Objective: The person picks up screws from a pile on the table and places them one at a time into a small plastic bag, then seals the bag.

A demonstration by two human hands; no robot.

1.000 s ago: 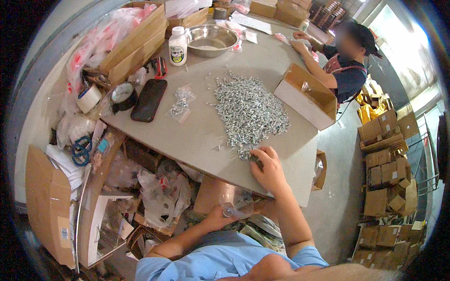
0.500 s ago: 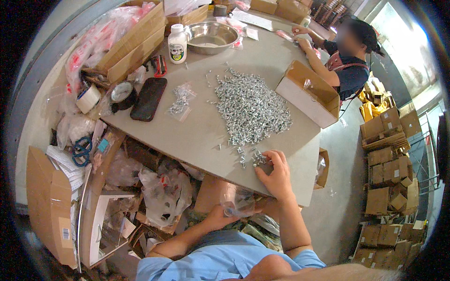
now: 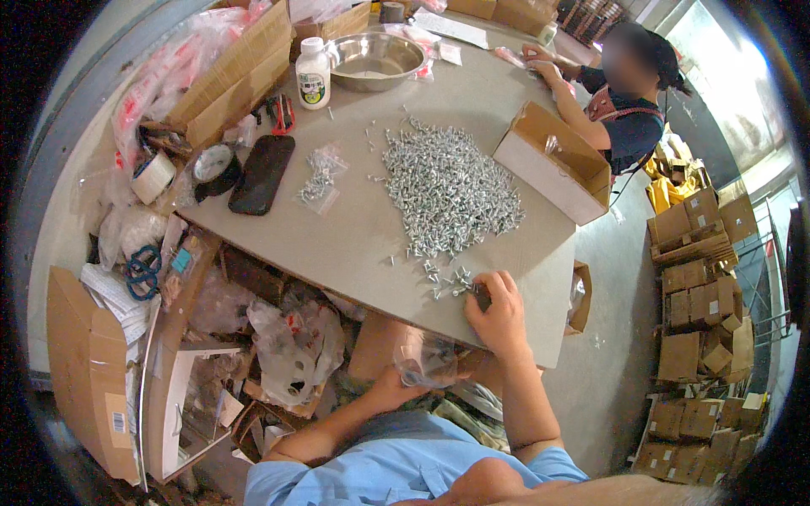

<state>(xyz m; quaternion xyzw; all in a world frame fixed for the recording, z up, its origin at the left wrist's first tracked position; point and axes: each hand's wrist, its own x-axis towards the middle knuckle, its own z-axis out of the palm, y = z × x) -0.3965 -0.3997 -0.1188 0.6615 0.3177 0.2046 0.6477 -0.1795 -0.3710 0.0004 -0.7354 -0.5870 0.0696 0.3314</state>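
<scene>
Screws [image 3: 451, 194] heaped on table [image 3: 337, 263], bare surface toward near edge
Right hand [image 3: 499, 316] half-curled at loose ones, grip unclear; left hand [image 3: 395, 390] holds clear bag [image 3: 434, 361] below that edge

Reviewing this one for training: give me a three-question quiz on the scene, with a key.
1. True or false: the left hand holds a clear plastic bag.
2. Which stands right beside the metal bowl? A) phone B) white bottle C) scissors
3. Fill in: the right hand is at a few loose ____, near the close end of the main pile.

Key: 1. True. 2. B. 3. screws.
</scene>
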